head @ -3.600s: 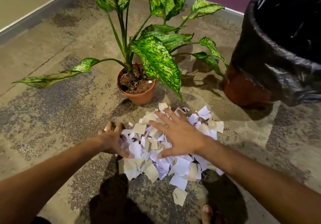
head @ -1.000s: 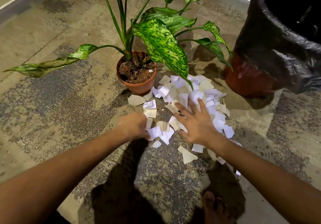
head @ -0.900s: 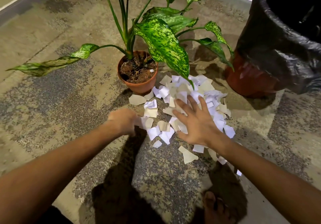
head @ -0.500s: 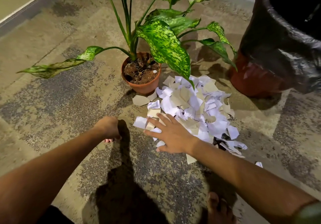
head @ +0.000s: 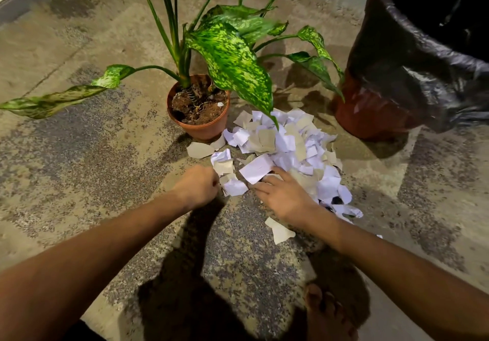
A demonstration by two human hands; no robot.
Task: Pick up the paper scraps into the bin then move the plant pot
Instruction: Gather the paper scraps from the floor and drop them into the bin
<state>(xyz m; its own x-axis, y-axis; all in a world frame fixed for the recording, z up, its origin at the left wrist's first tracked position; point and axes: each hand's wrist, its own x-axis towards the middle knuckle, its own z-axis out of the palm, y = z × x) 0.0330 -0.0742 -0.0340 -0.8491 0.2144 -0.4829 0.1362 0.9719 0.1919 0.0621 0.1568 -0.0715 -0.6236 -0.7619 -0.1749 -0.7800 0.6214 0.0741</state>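
A worn concrete floor (head: 79, 155), mottled grey and tan, is seen from above; a pale wall base runs at top left & a purple wall strip at top right.

Near the centre a terracotta plant pot (head: 201, 129) is stood upright on the floor, filled w/ brown soil. Long green speckled leaves (head: 230, 60) are spread from it; one big leaf is hung over the back part of the paper heap.

The paper scraps (head: 288, 150), white and beige torn pieces, are heaped on the floor just right of the pot, between the pot and the bin. A few loose pieces are lain at the pot's foot, touching it or nearly so, and one beige piece is lain apart near the right forearm.

The bin (head: 375, 113), red-brown and lined w/ a black plastic bag (head: 412, 57), is stood at the right, near the heap but apart from it. No scraps can be seen inside from this angle.

The left hand (head: 197, 186) is placed at the near-left edge of the heap, fingers curled inward toward small scraps; whether a piece is really pinched cannot be told. The right hand (head: 284, 198) is laid flat, palm down, fingers straight & slightly spread, pressed on the near edge of the heap; some fingertips are hidden under a white scrap.

A bare foot (head: 328, 314) is seen at the bottom, in shadow.
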